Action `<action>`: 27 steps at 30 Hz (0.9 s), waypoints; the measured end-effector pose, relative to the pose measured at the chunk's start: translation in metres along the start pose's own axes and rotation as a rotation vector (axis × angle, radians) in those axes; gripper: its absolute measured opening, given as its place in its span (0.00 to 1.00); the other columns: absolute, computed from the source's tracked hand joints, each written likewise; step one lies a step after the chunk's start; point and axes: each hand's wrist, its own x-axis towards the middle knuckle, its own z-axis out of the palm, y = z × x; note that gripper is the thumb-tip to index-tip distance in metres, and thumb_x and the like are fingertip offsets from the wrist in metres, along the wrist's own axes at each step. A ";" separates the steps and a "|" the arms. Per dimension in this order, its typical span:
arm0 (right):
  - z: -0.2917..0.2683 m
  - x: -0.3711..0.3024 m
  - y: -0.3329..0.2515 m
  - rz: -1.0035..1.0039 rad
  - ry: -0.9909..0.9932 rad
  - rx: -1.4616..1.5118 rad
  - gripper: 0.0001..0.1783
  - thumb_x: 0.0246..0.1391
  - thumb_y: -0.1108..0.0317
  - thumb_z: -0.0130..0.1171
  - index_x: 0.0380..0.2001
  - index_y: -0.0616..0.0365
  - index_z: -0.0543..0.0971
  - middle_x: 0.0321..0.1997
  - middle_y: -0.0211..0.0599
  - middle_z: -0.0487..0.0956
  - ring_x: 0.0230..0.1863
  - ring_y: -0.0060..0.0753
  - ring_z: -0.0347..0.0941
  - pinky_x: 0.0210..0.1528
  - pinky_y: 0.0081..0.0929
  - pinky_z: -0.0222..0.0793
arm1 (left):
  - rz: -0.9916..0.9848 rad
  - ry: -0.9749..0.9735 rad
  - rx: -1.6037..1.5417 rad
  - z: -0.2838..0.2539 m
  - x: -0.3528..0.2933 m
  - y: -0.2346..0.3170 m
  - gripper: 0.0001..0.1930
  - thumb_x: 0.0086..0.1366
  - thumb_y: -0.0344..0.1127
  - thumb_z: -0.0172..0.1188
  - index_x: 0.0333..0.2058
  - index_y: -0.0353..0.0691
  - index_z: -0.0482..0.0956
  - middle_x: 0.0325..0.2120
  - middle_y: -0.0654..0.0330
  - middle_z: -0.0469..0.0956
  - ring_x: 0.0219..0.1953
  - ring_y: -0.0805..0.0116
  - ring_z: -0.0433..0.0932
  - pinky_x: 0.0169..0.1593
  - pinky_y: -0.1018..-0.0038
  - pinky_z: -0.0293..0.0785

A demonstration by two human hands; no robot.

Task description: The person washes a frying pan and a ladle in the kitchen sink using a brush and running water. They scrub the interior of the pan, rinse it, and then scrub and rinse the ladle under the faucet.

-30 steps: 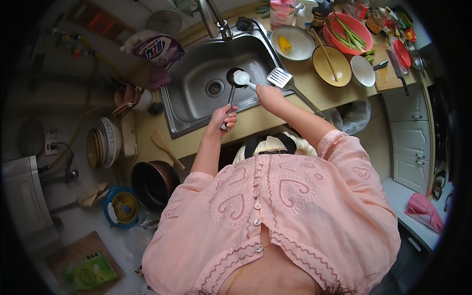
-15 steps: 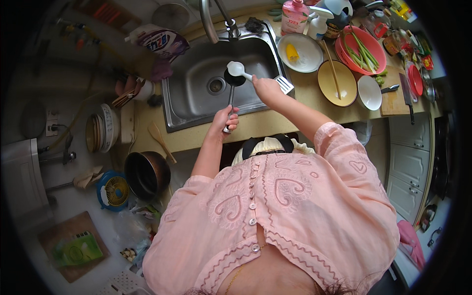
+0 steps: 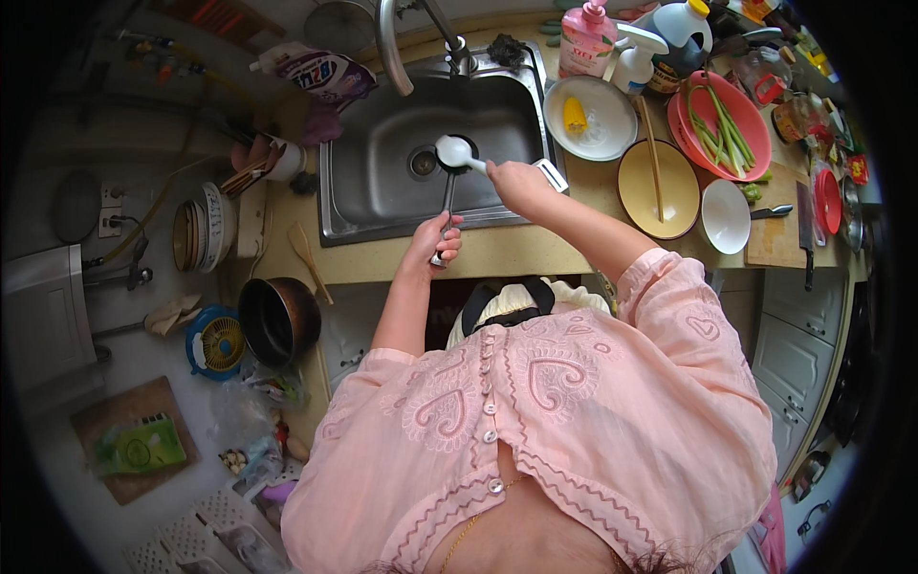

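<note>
Over the sink, my left hand is closed round the metal handle of a ladle with a dark bowl. My right hand grips a white long-handled dish brush, whose wide slotted end sticks out beyond the fist. The brush's round head sits at the ladle's bowl and covers most of it, so its bristles are hidden. Both tools are held above the basin, close to the drain.
A curved faucet hangs over the sink's back edge. Right of it stand a white bowl with a yellow piece, a yellow bowl with chopsticks, a pink basin of green stalks, and a knife on a cutting board.
The brush head has moved slightly left and down, deeper over the ladle's bowl. The whole view has shifted a little. Both hands keep their grips.
</note>
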 end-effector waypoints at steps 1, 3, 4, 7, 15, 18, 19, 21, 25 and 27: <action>-0.007 0.001 -0.006 0.008 0.015 0.026 0.15 0.52 0.73 0.41 0.43 0.63 0.69 0.23 0.45 0.76 0.27 0.47 0.75 0.27 0.42 0.69 | 0.001 -0.008 -0.015 -0.002 -0.001 -0.004 0.14 0.67 0.41 0.41 0.38 0.34 0.65 0.15 0.68 0.58 0.09 0.85 0.53 0.09 0.87 0.50; -0.002 0.005 -0.007 0.031 0.062 0.018 0.17 0.52 0.73 0.42 0.46 0.63 0.68 0.23 0.45 0.76 0.27 0.47 0.75 0.26 0.41 0.69 | -0.048 -0.043 -0.159 -0.001 0.001 -0.003 0.14 0.67 0.41 0.40 0.38 0.34 0.65 0.15 0.68 0.58 0.09 0.84 0.53 0.09 0.86 0.51; 0.002 0.006 -0.003 0.062 0.050 0.017 0.17 0.52 0.73 0.42 0.47 0.62 0.68 0.23 0.44 0.76 0.27 0.46 0.74 0.26 0.41 0.69 | -0.072 -0.062 -0.230 0.000 0.002 -0.001 0.14 0.67 0.41 0.40 0.38 0.34 0.65 0.16 0.67 0.58 0.09 0.84 0.53 0.09 0.86 0.51; 0.009 0.004 0.006 0.122 0.035 -0.018 0.18 0.53 0.71 0.42 0.48 0.60 0.67 0.22 0.42 0.76 0.25 0.46 0.74 0.25 0.41 0.68 | -0.087 -0.045 -0.263 -0.004 0.002 0.005 0.13 0.67 0.40 0.39 0.37 0.34 0.65 0.14 0.68 0.58 0.08 0.83 0.52 0.09 0.85 0.51; 0.006 0.015 0.001 0.185 0.092 -0.098 0.16 0.53 0.70 0.43 0.45 0.62 0.69 0.23 0.42 0.77 0.25 0.43 0.76 0.23 0.38 0.70 | -0.042 0.025 0.027 0.005 -0.002 0.021 0.13 0.68 0.41 0.39 0.36 0.35 0.64 0.14 0.68 0.58 0.09 0.84 0.53 0.09 0.86 0.50; 0.009 0.007 -0.004 0.135 -0.005 -0.154 0.15 0.54 0.70 0.43 0.44 0.62 0.70 0.22 0.41 0.77 0.25 0.43 0.75 0.24 0.38 0.70 | -0.007 0.074 0.132 -0.005 -0.008 0.030 0.13 0.68 0.41 0.38 0.36 0.35 0.63 0.15 0.69 0.58 0.09 0.84 0.53 0.10 0.86 0.50; 0.012 0.004 -0.011 0.100 0.016 -0.104 0.15 0.54 0.70 0.43 0.44 0.62 0.70 0.22 0.41 0.77 0.25 0.43 0.75 0.24 0.38 0.70 | 0.003 0.079 0.164 -0.008 -0.008 0.031 0.13 0.68 0.41 0.38 0.36 0.35 0.63 0.15 0.69 0.58 0.09 0.85 0.53 0.10 0.86 0.50; 0.013 0.002 -0.021 0.118 0.054 -0.064 0.16 0.54 0.70 0.43 0.46 0.60 0.69 0.23 0.40 0.77 0.25 0.43 0.75 0.25 0.39 0.70 | -0.003 0.068 0.250 -0.006 -0.010 0.034 0.13 0.68 0.41 0.38 0.37 0.35 0.63 0.15 0.68 0.58 0.10 0.85 0.53 0.10 0.86 0.50; 0.011 0.008 -0.027 0.319 0.044 -0.069 0.17 0.53 0.71 0.43 0.47 0.56 0.69 0.26 0.42 0.77 0.28 0.45 0.75 0.27 0.41 0.70 | 0.018 0.069 0.338 -0.006 -0.010 0.043 0.13 0.68 0.41 0.38 0.37 0.35 0.62 0.15 0.68 0.58 0.10 0.84 0.53 0.11 0.86 0.50; 0.008 0.004 -0.034 0.270 -0.042 -0.059 0.17 0.52 0.71 0.43 0.47 0.57 0.69 0.26 0.42 0.77 0.29 0.45 0.75 0.27 0.40 0.70 | 0.005 0.059 0.398 -0.016 -0.009 0.047 0.13 0.67 0.41 0.39 0.36 0.35 0.62 0.15 0.67 0.59 0.10 0.83 0.54 0.12 0.84 0.52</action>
